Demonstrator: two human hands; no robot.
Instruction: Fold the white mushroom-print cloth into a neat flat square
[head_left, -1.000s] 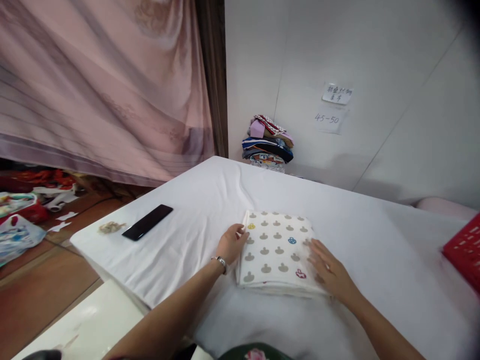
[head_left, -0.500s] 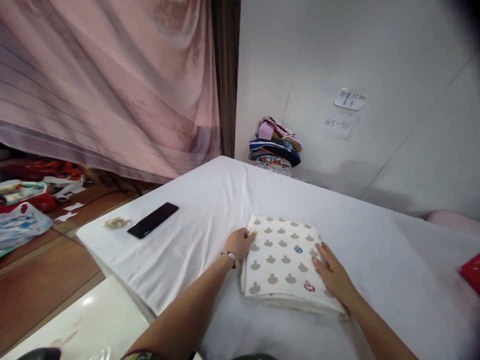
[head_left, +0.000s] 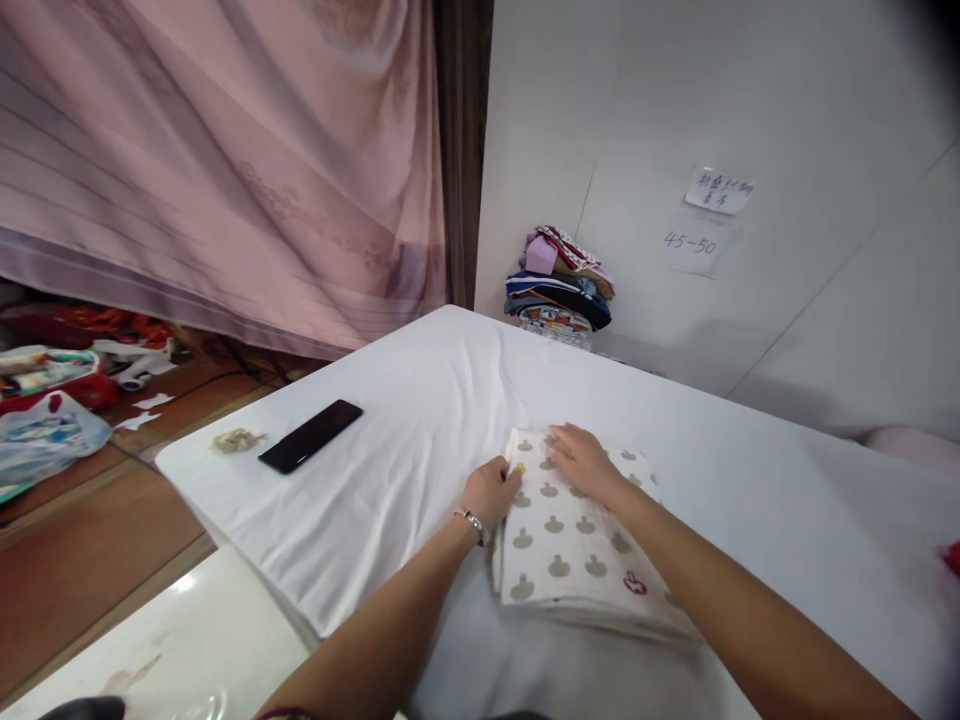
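A folded white cloth with grey mushroom-like prints lies on the white-covered table. My left hand, with a watch at the wrist, grips the cloth's left edge near its far corner, fingers curled. My right hand lies flat on the far left part of the cloth, fingers stretched out, and the forearm crosses over the cloth.
A black phone and a small beige clump lie near the table's left edge. A stack of folded clothes stands at the far corner by the wall. Two paper notes hang on the wall. Pink curtain and floor clutter at left.
My right hand has moved from the cloth's right edge across to its far left part. My left hand stays on the left edge. The view has shifted slightly.
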